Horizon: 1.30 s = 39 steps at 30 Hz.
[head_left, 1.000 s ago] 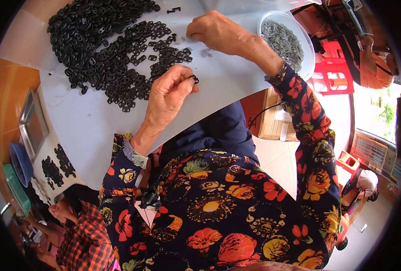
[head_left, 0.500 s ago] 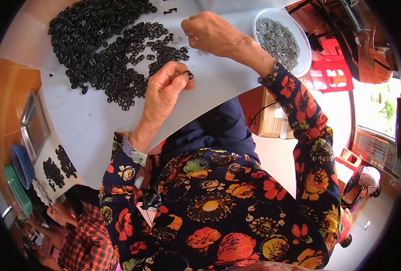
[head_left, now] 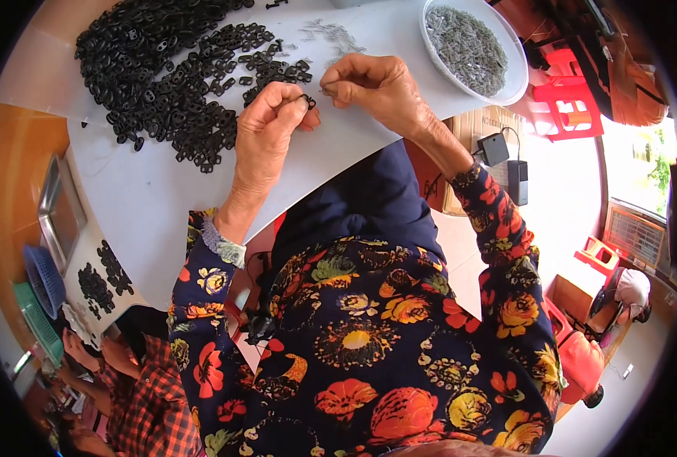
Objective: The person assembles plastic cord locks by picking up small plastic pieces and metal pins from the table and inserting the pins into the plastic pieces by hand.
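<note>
1. Currently my left hand (head_left: 270, 126) pinches a small black piece (head_left: 310, 101) between thumb and fingers, over the bench (head_left: 338, 141) toward its near edge.
2. My right hand (head_left: 376, 87) is just beside it, thumb and fingertips pressed together; whether anything tiny sits in that pinch, I cannot tell.
3. A heap of black pieces (head_left: 148, 76) spreads over the bench's left part, toward the far edge; loose clear pieces (head_left: 334, 34) lie beyond my right hand.
4. A round tub (head_left: 523, 85) of grey-clear bits stands at the bench's right edge. A knock from my right forearm could, I judge, tip it.
5. With such small parts, a loose or crooked pinch might let the black one slip and drop over the near edge onto my lap.
</note>
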### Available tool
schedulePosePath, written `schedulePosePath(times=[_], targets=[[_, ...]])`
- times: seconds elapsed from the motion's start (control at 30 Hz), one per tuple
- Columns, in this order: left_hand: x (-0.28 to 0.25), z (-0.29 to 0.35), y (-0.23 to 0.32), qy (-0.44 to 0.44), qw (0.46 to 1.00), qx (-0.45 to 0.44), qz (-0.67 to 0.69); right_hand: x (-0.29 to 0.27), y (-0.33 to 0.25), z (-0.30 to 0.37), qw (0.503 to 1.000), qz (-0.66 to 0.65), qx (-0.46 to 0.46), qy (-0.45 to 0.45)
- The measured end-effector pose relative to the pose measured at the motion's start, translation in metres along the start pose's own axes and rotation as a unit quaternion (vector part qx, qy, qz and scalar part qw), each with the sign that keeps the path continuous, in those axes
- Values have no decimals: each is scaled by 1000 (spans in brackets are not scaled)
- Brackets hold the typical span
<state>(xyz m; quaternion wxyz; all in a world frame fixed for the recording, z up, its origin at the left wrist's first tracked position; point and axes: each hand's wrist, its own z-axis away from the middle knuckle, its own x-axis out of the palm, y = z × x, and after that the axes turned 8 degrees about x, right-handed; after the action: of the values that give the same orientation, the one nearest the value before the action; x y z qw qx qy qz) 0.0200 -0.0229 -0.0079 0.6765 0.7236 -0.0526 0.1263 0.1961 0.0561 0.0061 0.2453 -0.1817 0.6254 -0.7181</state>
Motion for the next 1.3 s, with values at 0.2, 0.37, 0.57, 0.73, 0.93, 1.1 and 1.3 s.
schedulePosePath(times=[0.2, 0.37, 0.57, 0.73, 0.93, 1.1, 1.3], targets=[[3, 1, 1, -6, 999, 9, -43, 0, 5, -2, 997, -59, -28, -48], [3, 1, -1, -16, 998, 36, -44, 5, 3, -2, 997, -42, -31, -53], [4, 1, 0, -12, 997, 42, -66, 4, 2, -2, 997, -50, -30, -48], [5, 3, 2, -14, 997, 32, -68, 7, 2, -2, 998, -38, -25, -44], [5, 3, -3, -13, 991, 48, -123, 12, 0, -2, 998, -17, -48, -23], [6, 5, -3, -9, 991, 69, -114, 9, -4, -3, 998, 29, -25, -42], [6, 4, -4, -10, 995, 56, -86, 10, -5, -4, 993, 114, -12, -14]])
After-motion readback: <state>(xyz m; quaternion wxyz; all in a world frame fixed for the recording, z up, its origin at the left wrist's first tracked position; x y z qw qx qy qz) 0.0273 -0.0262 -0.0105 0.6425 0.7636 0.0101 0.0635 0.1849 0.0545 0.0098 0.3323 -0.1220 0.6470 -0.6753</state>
